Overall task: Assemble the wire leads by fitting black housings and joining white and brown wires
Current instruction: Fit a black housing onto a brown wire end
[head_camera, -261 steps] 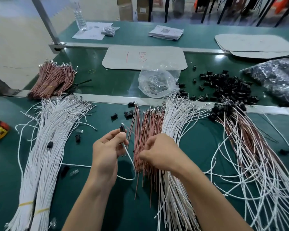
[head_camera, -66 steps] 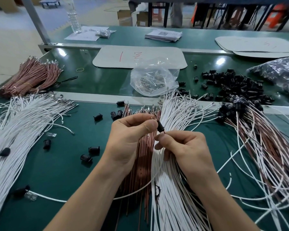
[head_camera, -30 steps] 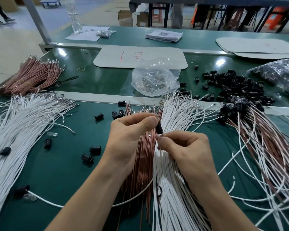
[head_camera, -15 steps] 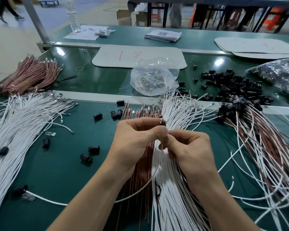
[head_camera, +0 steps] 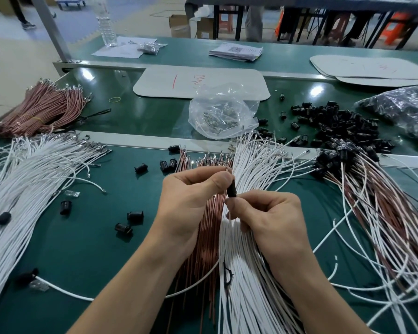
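Lately eased apart: left hand [head_camera: 191, 201] pinched black housing [head_camera: 231, 189], right hand [head_camera: 270, 220] pinched wire [head_camera: 228, 214] beneath; seating judged done.

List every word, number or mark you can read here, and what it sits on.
"1": a red stroke, perhaps that numeral, on the near mat; the red scrawl beside it is unreadable.
Far mat: faint red marks, unreadable.
Paper stack: print and a code square, too small to read.
Box label: too small to read.
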`<state>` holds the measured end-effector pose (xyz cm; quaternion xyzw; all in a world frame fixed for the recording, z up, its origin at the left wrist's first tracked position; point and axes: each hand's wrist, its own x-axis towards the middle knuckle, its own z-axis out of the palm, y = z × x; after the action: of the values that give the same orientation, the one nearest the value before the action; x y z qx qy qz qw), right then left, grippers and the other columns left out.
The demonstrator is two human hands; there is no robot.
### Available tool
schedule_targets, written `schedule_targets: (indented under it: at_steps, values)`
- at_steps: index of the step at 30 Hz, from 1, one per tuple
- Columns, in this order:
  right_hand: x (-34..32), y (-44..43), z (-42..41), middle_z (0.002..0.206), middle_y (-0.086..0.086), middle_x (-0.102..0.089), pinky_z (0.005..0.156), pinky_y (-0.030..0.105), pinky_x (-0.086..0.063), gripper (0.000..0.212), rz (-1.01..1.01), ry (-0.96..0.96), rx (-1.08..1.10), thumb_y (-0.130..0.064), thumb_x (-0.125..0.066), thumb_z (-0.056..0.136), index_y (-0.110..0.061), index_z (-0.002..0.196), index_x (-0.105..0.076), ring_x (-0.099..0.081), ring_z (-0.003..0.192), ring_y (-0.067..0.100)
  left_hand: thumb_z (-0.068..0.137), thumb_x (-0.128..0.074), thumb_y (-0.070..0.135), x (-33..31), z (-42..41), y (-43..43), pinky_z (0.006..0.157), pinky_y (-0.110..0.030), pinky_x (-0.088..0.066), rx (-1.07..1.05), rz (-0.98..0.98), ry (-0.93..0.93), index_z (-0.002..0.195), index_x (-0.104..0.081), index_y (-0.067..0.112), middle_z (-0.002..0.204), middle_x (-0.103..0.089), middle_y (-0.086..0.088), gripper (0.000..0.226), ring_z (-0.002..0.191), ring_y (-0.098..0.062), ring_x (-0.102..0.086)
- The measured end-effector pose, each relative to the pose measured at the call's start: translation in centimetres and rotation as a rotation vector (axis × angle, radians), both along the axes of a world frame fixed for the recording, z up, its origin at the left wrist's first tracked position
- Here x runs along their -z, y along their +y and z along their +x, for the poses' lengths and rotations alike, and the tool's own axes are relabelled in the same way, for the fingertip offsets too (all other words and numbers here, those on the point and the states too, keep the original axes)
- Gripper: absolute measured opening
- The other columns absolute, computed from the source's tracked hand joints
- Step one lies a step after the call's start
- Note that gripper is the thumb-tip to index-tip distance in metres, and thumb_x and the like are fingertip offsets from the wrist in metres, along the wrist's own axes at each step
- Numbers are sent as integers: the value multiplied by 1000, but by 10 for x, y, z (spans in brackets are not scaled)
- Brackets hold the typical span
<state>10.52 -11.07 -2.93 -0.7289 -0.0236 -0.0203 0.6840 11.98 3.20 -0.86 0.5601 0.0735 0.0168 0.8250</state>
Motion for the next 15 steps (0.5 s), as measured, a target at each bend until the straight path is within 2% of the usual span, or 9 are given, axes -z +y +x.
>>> schedule_targets:
  at_steps: [5,8,12,15]
  values:
    - [1,1,-1,63,3,-74,52,20,-46,11,4,-2,2,-15,-84,84,-19,73,-83,-59,51,6,42,-89,33,-2,-2,-5,57,-31,-55,-55,-15,23,74,-83,14,69,-74,-7,38,54,-10,-62]
    - [3,2,0,62,3,-73,51,22,-46,14,-18,-8,24,-15,-83,85,-21,72,-82,-59,50,8,41,-88,34,-2,-3,-7,60,-36,-56,-65,-33,60,74,-83,14,58,-68,-1,39,46,-9,-59]
    - [4,2,-2,62,2,-73,50,23,-47,15,-56,-28,46,-18,-82,86,-24,71,-81,-59,49,10,50,-85,21,-1,-3,-8,44,-26,-52,-75,-75,81,72,-81,9,60,-69,-5,26,43,-9,-57]
    - [3,3,-3,62,0,-73,50,23,-46,17,-87,-31,52,-18,-82,87,-25,71,-81,-60,49,8,57,-81,12,0,-3,-9,44,-20,-48,-80,-125,76,76,-77,2,65,-71,-9,22,44,-8,-58]
